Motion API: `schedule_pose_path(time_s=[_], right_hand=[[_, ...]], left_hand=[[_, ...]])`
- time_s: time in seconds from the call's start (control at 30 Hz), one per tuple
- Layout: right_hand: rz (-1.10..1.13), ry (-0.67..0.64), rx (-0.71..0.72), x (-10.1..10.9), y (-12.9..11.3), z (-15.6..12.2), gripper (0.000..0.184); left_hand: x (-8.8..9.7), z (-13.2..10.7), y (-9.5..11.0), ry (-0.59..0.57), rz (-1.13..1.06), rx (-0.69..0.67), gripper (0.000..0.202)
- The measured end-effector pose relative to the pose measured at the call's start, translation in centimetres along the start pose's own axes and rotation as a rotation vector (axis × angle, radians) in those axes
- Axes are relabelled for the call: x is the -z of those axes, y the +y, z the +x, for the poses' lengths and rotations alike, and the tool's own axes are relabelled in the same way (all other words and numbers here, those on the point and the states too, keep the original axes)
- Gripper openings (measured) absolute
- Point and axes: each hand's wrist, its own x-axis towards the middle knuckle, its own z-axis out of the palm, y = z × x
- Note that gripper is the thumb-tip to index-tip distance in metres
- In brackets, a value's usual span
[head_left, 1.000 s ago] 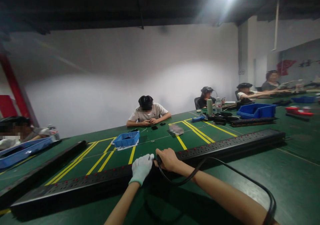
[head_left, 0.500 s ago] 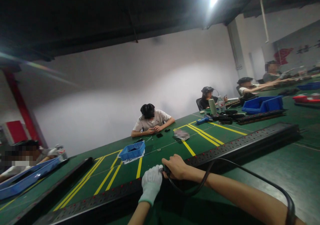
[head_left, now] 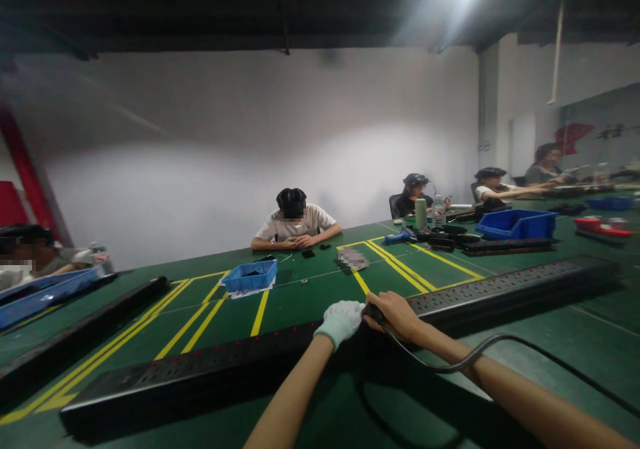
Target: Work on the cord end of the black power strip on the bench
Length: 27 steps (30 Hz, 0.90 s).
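A long black power strip [head_left: 500,288] with several sockets and red lights lies across the green table [head_left: 310,289] in front of me. My left hand [head_left: 341,321], in a white glove, rests curled on the strip's top near its middle. My bare right hand [head_left: 395,313] sits right beside it, fingers closed round a black plug [head_left: 374,312] held against the strip. A thick black cable [head_left: 480,352] runs from the plug over my right forearm and off to the right.
A small blue tray [head_left: 251,277] sits beyond yellow floor-style lines. Another black strip [head_left: 75,332] lies at left beside a long blue tray [head_left: 45,292]. Several people sit around the table; a blue bin [head_left: 515,222], a green bottle [head_left: 421,213] and tools stand at the right.
Both hands have slid to the right along the strip with the plug. The cable loop has flattened and now trails lower. The camera tilted and levelled again.
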Motion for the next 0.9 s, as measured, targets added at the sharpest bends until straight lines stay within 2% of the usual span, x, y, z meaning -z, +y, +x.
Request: schedule_pose_path(time_s=[0.1, 0.23, 0.3, 0.6, 0.9], right_hand=[[-0.029, 0.038, -0.046, -0.4, -0.6, -0.5, 0.023], [-0.030, 0.172, -0.108, -1.3, -1.4, -1.1, 0.026], [-0.017, 0.199, -0.112, -1.6, -1.5, -1.3, 0.026], [0.010, 0.203, -0.115, -1.9, -1.5, -1.4, 0.026], [0.038, 0.169, -0.123, -1.6, -1.7, -1.4, 0.028]], left_hand=[[-0.1, 0.8, -0.3, 0.013, -0.040, -0.087, 0.029], [-0.7, 0.2, -0.8, 0.066, -0.059, -0.099, 0.031], [-0.8, -0.2, -0.9, 0.083, -0.053, -0.107, 0.033], [-0.5, -0.3, -1.1, 0.060, 0.045, -0.174, 0.036], [-0.8, -0.3, -1.2, 0.055, 0.066, -0.164, 0.036]])
